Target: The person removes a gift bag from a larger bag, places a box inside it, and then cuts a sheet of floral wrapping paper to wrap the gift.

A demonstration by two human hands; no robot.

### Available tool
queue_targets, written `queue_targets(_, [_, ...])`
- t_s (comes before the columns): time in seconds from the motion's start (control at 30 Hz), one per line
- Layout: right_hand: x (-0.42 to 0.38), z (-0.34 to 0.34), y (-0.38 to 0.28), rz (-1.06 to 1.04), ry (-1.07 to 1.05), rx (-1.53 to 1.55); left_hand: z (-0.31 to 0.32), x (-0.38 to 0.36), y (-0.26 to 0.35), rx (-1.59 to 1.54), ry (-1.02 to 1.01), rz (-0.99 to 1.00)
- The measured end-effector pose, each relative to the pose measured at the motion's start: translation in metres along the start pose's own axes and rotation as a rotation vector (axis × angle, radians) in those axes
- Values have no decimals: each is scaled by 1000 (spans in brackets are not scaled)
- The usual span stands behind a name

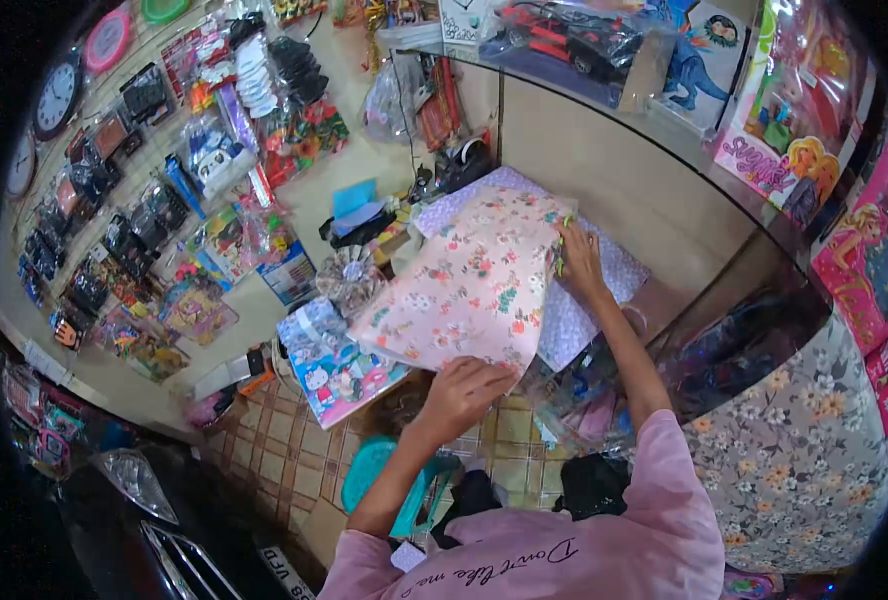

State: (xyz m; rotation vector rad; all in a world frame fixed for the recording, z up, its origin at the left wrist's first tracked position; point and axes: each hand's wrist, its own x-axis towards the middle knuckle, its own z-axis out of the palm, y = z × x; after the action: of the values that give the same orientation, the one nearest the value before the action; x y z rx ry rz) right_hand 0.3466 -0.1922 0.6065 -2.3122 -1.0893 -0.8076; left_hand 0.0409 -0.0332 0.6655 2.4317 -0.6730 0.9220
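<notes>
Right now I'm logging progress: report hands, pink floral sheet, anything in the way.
Left hand at near edge of pink floral sheet; right hand at its far-right edge. Sheet lies over lilac sheet. Hands look unobstructed; Hello Kitty package nearby.

Lilac patterned paper [564, 330], pink floral paper [474, 280] atop it, tiled floor [264, 430] bearing teal stool [367, 475]

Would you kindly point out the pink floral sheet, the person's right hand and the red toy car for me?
Pink floral sheet [464, 280]: head view, middle of its printed surface.
Right hand [581, 260]: head view, back of the hand.
Red toy car [554, 33]: head view, its body.
</notes>
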Motion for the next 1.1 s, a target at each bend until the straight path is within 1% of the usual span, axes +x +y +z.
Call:
queue_targets(0.07, [4,5,11,11,-19,-52,21,2,-14,-38,19,28])
queue_targets(0.23, [10,21,50,22,-85,-177,64,2,-38,-89,-38,32])
queue_targets(0.33, [6,12,63,-17,-170,-184,82,-1,-47,-134,-76,48])
queue_targets(0.43, [-1,-10,64,85,-129,-171,102,-20,-59,-130,-136,83])
queue_targets(0.53, [-5,-32,44,373,0,11,105,-35,-58,-101,-165,149])
queue_targets(0.63, [-36,-49,1,548,153,511,102,-43,-54,-108,-178,84])
queue_targets(0.7, [-60,-65,-26,631,-151,548,105,-47,-56,-102,-157,65])
queue_targets(0.77, [-82,-79,-55,616,-358,664,104,-52,-53,-97,-147,43])
queue_targets(0.87, [-103,-95,-84,717,-573,903,94,-55,-52,-68,-146,-4])
queue_targets(0.97, [-137,-89,-89,682,-678,1039,86,-66,-50,-32,-151,-91])
queue_targets(1.07, [-158,-79,-102,774,-749,1261,77,-81,-49,36,-114,-175])
queue_targets(1.1, [-153,-86,-108,829,-820,1225,75,-86,-50,58,-90,-195])
